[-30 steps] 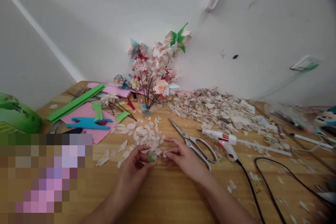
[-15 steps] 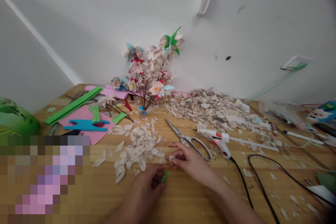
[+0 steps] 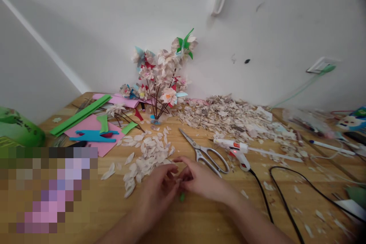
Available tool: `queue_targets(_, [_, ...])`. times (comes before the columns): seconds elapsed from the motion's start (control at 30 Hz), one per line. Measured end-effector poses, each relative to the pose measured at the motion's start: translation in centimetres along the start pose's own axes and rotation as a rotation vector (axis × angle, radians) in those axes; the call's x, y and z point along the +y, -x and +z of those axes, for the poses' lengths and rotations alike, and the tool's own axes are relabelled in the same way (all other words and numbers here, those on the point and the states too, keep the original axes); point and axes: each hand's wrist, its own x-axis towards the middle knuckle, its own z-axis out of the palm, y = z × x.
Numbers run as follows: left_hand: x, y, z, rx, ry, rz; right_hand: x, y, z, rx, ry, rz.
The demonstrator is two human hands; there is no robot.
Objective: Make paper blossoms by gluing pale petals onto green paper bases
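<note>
My left hand (image 3: 160, 185) and my right hand (image 3: 201, 179) meet above the front of the wooden table, fingertips touching or nearly so. A small pale petal (image 3: 178, 180) shows between the fingertips, pinched by my right hand. Just below, a small green piece (image 3: 182, 197) pokes out by my left thumb; my left fingers are curled and seem to hold it, though its grip is mostly hidden. Behind my hands spreads a loose pile of whitish petals (image 3: 150, 148). Grey metal scissors (image 3: 211, 156) lie partly opened beyond my right hand.
A white glue gun (image 3: 238, 150) with a lit red light and a black cord (image 3: 264, 198) lies to the right. Flowers on brown stems (image 3: 162, 68) stand at the back, beside a heap of dry scraps (image 3: 225, 116). Coloured paper (image 3: 105, 148) is at left.
My two hands have come together: the left rose a little and the right shifted left with the petal. The green piece now sits slightly lower, below the fingertips.
</note>
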Motion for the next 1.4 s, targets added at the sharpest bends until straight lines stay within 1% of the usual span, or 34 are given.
queue_targets(0.1, [-0.3, -0.1, 0.2, 0.008, 0.119, -0.072, -0.4, -0.3, 0.5, 0.008, 0.036, 0.011])
queue_targets(0.17, [-0.4, -0.3, 0.2, 0.055, 0.234, -0.146, -0.7, -0.4, 0.6, 0.051, 0.017, 0.014])
queue_targets(0.27, [-0.5, -0.8, 0.0, 0.139, 0.439, -0.270, -1.1, -0.3, 0.8, 0.109, -0.107, 0.008])
queue_targets(0.33, [-0.5, -1.0, -0.3, 0.167, 0.554, -0.329, -1.0, -0.3, 1.0, 0.130, -0.198, 0.003])
queue_targets(0.47, [-0.7, -1.1, -0.6, 0.121, 0.680, -0.421, -0.5, -0.4, 1.5, 0.141, -0.312, 0.011])
queue_targets(0.6, [-0.7, -1.0, -0.7, 0.077, 0.733, -0.465, -0.4, -0.5, 1.9, 0.120, -0.371, 0.042])
queue_targets(0.8, [-0.7, -0.9, -0.7, 0.109, 0.818, -0.536, -0.9, -0.4, 2.2, 0.148, -0.440, 0.040])
queue_targets(0.9, [-0.9, -1.0, -0.9, 0.115, 0.797, -0.509, -0.8, -0.3, 2.3, 0.156, -0.437, 0.034])
queue_targets(1.07, [-0.9, -1.1, -0.7, 0.082, 0.695, -0.426, -0.1, -0.4, 2.5, 0.179, -0.355, 0.003])
queue_targets(1.2, [-0.9, -1.0, -0.2, 0.150, 0.648, -0.401, 0.1, -0.5, 2.7, 0.221, -0.275, -0.026])
queue_targets(1.3, [-1.0, -1.1, -0.4, 0.180, 0.672, -0.422, -0.5, 0.5, 1.7, 0.261, -0.188, -0.049])
queue_targets(1.33, [-1.0, -1.1, -0.6, 0.191, 0.685, -0.443, -0.7, 1.3, 0.9, 0.271, -0.138, -0.068])
queue_targets(1.4, [-1.0, -1.2, -1.0, 0.222, 0.710, -0.484, -0.9, 3.4, -1.3, 0.279, -0.014, -0.100])
